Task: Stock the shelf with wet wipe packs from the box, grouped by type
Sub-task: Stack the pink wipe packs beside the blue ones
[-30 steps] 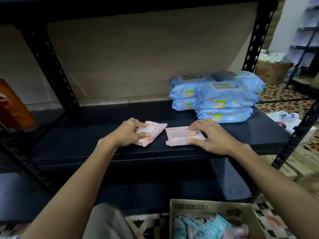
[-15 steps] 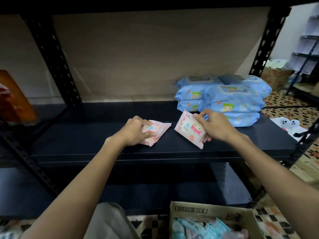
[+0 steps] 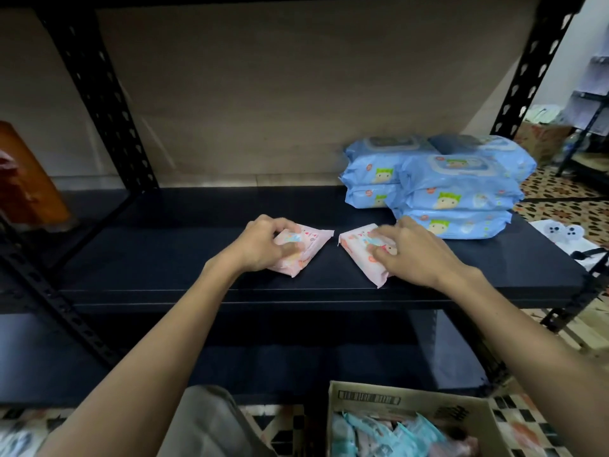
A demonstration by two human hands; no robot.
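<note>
Pink packs (image 3: 296, 249) — blue packs (image 3: 441, 186) — black shelf (image 3: 197, 245)

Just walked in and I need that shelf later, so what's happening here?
A person is stocking the black shelf with wet wipes. The left hand holds one small pink pack and the right hand holds another pink pack, both lying flat on the shelf side by side with a small gap between them. A stack of larger blue packs sits at the right end. The cardboard box on the floor below has more packs in it.
</note>
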